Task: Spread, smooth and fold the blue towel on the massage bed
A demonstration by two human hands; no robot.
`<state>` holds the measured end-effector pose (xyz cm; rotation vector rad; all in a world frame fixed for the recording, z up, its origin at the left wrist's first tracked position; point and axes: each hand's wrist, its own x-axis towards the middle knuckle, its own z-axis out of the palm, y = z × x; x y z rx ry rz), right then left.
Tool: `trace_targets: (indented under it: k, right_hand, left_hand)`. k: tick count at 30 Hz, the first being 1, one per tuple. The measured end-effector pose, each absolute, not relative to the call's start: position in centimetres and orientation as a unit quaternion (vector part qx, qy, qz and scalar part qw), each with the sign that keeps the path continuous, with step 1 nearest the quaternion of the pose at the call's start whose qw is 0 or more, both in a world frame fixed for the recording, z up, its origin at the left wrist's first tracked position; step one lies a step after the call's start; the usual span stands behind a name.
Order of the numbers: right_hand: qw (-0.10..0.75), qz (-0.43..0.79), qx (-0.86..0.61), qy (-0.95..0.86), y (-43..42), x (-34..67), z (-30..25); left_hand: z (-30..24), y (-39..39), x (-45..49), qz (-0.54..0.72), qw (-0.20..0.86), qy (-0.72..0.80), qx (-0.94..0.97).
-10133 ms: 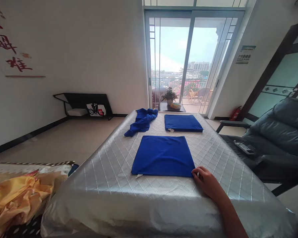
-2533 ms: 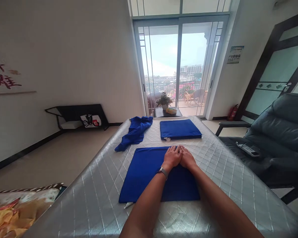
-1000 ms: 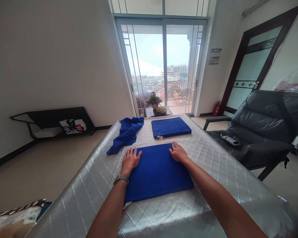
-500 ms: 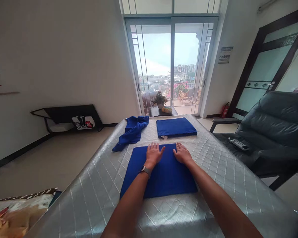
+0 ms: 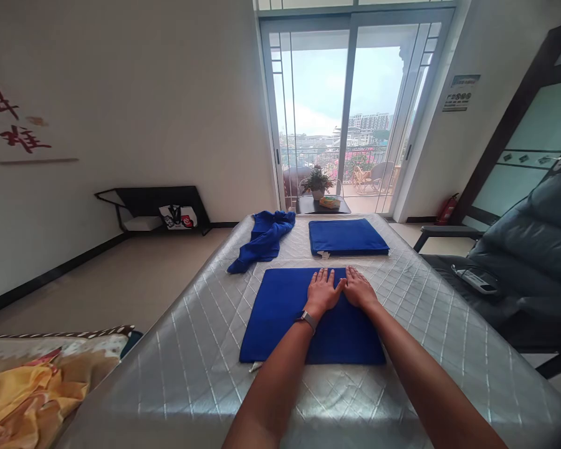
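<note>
1. The left hand is lying palm down on the flat blue cloth, near its far edge; its fingers are stretching forward, uncurled and slightly apart, pressing on the fabric and gripping nothing. A band is circling that wrist.
2. The right hand is resting palm down at the far right corner of the same cloth, its fingers extending away from the person, also without a grip. The thumbs are pointing towards each other; whether they are touching is hard to tell.
3. The flat blue cloth is lying in the middle of the silver quilted surface, with a white tag poking out at its near left corner.
4. Just beyond it, a folded blue stack is sitting squarely, showing another tag along its near edge.
5. To the left of that stack, a crumpled blue cloth is sprawling near the far left corner.
6. Further off, a potted plant is standing before the sliding glass door, while a dark armchair is flanking the surface on the right.
</note>
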<state>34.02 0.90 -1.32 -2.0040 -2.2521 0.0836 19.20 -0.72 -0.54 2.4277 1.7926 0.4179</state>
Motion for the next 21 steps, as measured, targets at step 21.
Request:
trace_targets:
  k: [21]
  right_hand:
    - [0.056, 0.053, -0.674, -0.735, 1.2, 34.0, -1.0]
  left_hand:
    - [0.1, -0.6, 3.4, 0.087, 0.012, 0.701, 0.708]
